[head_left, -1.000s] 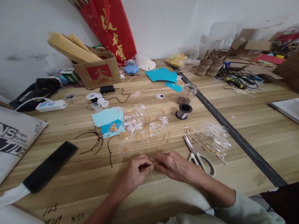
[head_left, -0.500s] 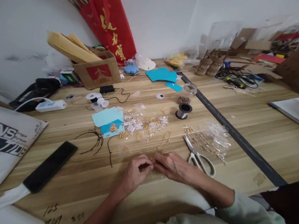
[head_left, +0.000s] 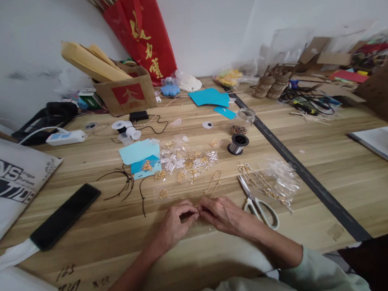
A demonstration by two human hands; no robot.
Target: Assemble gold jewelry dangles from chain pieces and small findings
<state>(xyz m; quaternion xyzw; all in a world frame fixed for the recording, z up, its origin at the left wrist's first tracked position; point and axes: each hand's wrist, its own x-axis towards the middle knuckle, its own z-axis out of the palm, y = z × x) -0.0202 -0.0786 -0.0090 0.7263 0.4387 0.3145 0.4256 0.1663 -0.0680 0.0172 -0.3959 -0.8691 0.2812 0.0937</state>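
My left hand (head_left: 176, 221) and my right hand (head_left: 222, 213) meet fingertip to fingertip above the wooden table. Each is closed in a pinch, and a tiny gold-coloured piece shows between them, too small to name. Just beyond the fingers lies a thin gold chain (head_left: 213, 184). Small heaps of gold and silver jewellery findings (head_left: 195, 161) are spread on clear plastic past it. White-handled scissors (head_left: 258, 203) rest to the right of my right hand, with gold chains (head_left: 263, 182) beside them.
A spool of silver wire (head_left: 238, 144) stands behind the scissors. Black cords (head_left: 124, 183) and a phone (head_left: 66, 215) lie to the left. A cardboard box (head_left: 128, 92) and a red bag (head_left: 150, 36) stand at the back. Cardboard and tools crowd the far right.
Both hands stay in nearly the same place, with only slight finger movement. At the far right edge, part of a hand with something bluish has appeared over the white papers.
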